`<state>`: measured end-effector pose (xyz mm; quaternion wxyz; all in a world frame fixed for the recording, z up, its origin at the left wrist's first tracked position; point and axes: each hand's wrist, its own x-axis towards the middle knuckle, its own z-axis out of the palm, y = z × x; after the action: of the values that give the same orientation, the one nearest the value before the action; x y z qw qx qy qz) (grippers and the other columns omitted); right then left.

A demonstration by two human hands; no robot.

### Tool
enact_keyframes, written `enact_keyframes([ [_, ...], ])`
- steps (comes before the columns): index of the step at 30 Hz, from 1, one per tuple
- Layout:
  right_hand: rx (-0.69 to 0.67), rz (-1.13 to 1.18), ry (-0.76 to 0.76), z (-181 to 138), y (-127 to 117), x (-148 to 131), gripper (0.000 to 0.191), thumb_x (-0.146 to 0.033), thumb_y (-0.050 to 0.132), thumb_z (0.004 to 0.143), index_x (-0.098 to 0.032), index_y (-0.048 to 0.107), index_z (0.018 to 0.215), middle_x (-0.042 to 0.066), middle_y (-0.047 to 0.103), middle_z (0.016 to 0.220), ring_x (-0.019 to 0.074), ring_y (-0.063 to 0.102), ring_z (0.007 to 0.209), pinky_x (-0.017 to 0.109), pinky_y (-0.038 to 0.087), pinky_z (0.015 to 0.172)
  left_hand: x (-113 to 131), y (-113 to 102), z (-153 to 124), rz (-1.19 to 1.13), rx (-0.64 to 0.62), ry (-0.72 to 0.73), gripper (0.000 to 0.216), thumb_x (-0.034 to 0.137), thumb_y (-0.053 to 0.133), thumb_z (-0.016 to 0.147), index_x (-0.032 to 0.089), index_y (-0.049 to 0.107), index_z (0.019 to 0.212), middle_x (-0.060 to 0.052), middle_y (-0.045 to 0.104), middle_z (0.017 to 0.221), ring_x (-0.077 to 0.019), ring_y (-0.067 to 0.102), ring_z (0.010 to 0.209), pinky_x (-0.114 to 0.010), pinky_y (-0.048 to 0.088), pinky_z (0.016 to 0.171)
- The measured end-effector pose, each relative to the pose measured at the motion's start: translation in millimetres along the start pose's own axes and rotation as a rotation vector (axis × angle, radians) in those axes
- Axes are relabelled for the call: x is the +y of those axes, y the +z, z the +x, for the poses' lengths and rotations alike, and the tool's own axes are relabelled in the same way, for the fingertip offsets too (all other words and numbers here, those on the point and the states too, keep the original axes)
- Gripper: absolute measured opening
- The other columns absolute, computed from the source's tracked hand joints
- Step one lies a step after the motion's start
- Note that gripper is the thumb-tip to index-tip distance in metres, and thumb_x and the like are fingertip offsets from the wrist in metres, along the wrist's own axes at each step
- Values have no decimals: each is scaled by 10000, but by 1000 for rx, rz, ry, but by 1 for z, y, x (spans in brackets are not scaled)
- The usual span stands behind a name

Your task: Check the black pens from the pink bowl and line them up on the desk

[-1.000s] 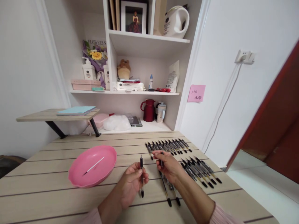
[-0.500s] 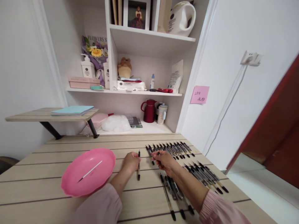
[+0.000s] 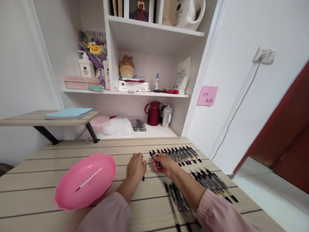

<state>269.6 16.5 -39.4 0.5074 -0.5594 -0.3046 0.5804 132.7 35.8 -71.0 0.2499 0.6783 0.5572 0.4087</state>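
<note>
My left hand [image 3: 136, 166] rests on the wooden table [image 3: 72, 154], fingers closed over a black pen [image 3: 143, 178] whose lower tip pokes out below the hand. Just to its right, my right hand [image 3: 164, 163] is curled around a small pen part at the left end of the far row of black pens [image 3: 180, 153]. A second row of pens [image 3: 212, 184] lies to the right, and a few more pens [image 3: 175, 203] lie under my right forearm.
A pink bowl [image 3: 70, 196] with a thin white refill [image 3: 87, 179] in it sits at the left. White shelves behind the table hold a red jug [image 3: 154, 113], bottles and boxes. A low wooden stand [image 3: 36, 120] with a blue book is at far left.
Both hands have moved away from me toward the far pen row. The left hand has lowered its pen from upright down onto the table. The view has tilted slightly.
</note>
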Motion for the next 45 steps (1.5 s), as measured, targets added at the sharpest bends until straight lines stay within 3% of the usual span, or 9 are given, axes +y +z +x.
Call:
enact_keyframes([
  [6,50,77,-5,-1,17,-2,164,-55,481,691,-199,448,762,-54,501,460,105,496,380,217,404,394,23,4,-19,-126,-60,96,62,171,562,686,209,561,736,-15,606,753,-153,556,717,-243,374,675],
  [11,112,68,-71,-2,33,2,191,-42,514,637,-199,463,732,-49,508,445,101,467,343,204,364,373,27,5,-23,-185,-70,45,136,92,569,640,207,552,711,18,568,621,-133,518,595,-228,335,582],
  [17,257,42,-259,4,14,-19,168,-112,570,650,-199,496,772,-63,535,511,66,491,430,161,349,404,23,-4,-14,-279,-108,-90,244,78,600,599,213,617,802,22,557,561,-161,542,615,-243,345,598],
  [21,185,-18,-256,1,-2,-19,129,-134,596,627,-170,548,741,-55,531,457,69,474,394,172,343,389,23,-7,-2,-392,-149,-202,137,120,618,608,203,631,716,16,567,539,-151,553,575,-239,378,563],
  [27,65,-138,-224,-10,-5,-5,84,-113,608,584,-155,587,655,-51,533,419,68,464,374,174,351,382,32,-6,-1,-589,-239,-372,90,181,633,631,158,570,692,14,565,491,-106,532,437,-217,404,464],
  [36,55,-222,-251,-18,-4,18,108,-172,619,574,-163,559,663,-62,527,462,78,491,420,185,387,401,30,-5,0,-755,-254,-509,169,244,669,654,134,549,699,10,572,485,-85,545,418,-184,400,434],
  [40,92,-251,-284,-15,3,27,100,-210,611,587,-171,557,661,-55,539,494,92,515,455,199,419,422,28,0,-2,-733,-297,-518,176,284,573,775,117,572,830,7,597,646,-74,551,506,-199,436,471],
  [45,102,-346,-314,-8,8,33,56,-204,615,580,-171,582,610,-44,534,447,120,535,463,209,430,417,24,-1,-5,-657,-317,-521,300,310,497,830,148,524,1081,-66,577,1049,-163,582,860,-358,501,724],
])
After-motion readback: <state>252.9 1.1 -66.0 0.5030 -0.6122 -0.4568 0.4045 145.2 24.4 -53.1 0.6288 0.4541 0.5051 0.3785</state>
